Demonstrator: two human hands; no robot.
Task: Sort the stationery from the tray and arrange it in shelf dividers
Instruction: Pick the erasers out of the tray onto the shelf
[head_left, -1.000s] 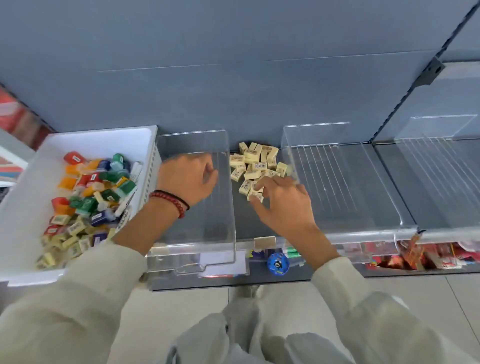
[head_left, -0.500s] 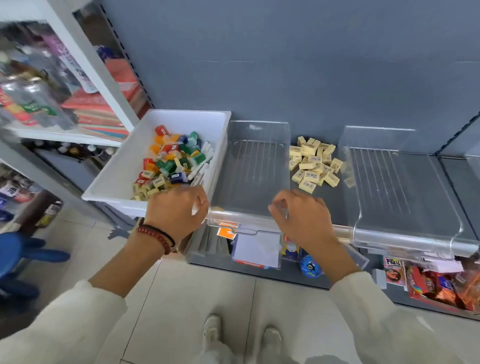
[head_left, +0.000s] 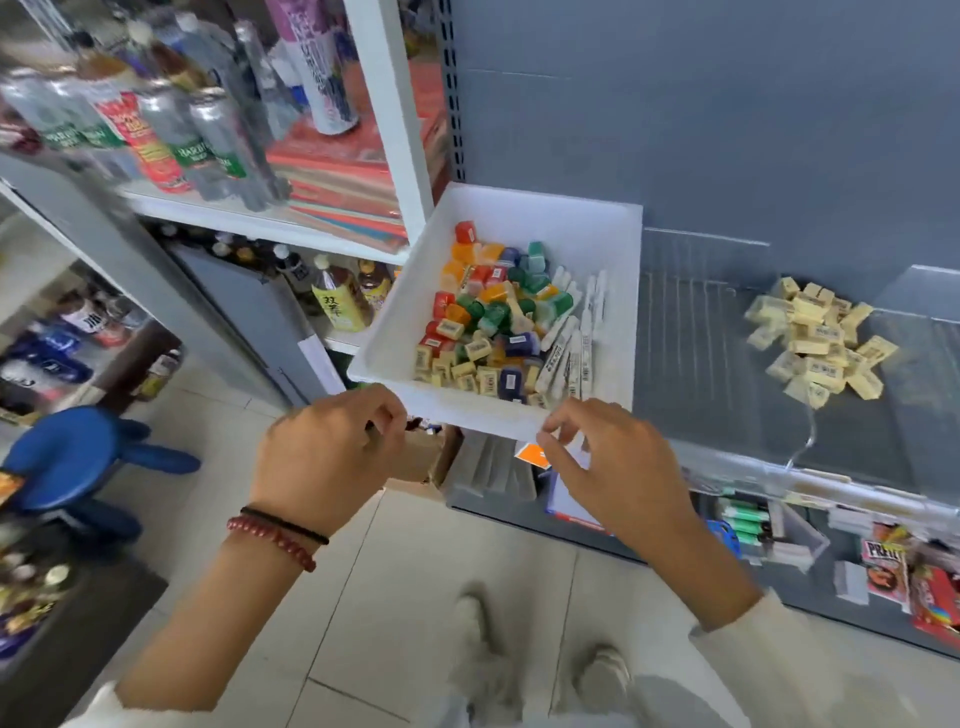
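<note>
Rectangular white plastic tray (head_left: 576, 228), blocky erasers (head_left: 818, 340)

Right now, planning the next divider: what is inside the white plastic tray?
Visible: small red, orange, green and blue items, cream labelled erasers and white pens; anything beneath the pile is covered.

A snack box (head_left: 884, 564) lower right reads "PRET"; other labels blur.

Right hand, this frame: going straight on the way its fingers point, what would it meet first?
The front rim of the tray, near its right corner. The fingertips of the right hand look at or just short of it, though depth is unclear. Just beyond the rim lie white pens.
</note>
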